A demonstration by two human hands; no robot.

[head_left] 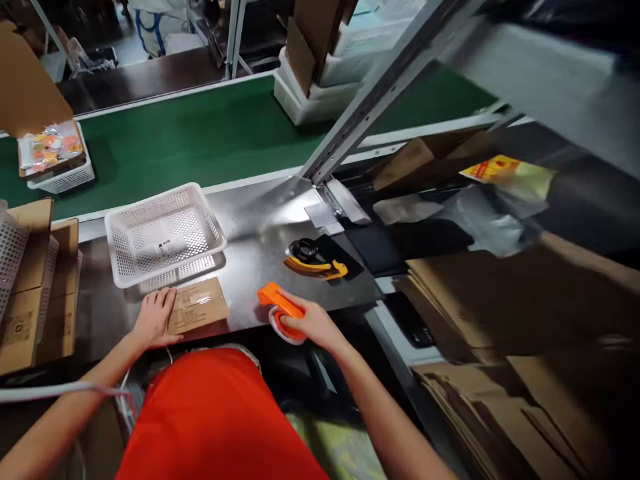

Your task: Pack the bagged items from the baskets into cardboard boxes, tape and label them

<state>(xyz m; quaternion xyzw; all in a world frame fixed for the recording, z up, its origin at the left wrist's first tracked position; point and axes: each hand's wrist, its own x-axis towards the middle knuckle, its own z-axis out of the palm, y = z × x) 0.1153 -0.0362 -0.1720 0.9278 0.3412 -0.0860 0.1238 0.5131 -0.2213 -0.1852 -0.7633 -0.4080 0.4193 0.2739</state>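
A small flat cardboard box (199, 305) lies on the metal table near its front edge, with a strip of clear tape across its top. My left hand (156, 319) rests on the left side of this box, fingers spread. To the right of the box, my right hand (307, 321) grips an orange tape dispenser (281, 301) by its handle, above the table's front edge. Behind the box stands a white perforated basket (165, 235) with a small label at its bottom. A yellow and black tape dispenser (315, 268) lies on the table beyond my right hand.
A green conveyor belt (200, 133) runs behind the metal table (250, 230). Baskets with cardboard boxes (37, 293) stand at the left. A slanted metal post (367, 107) rises from the back right corner. Flattened cardboard (500, 300) and a black phone (407, 319) lie at right.
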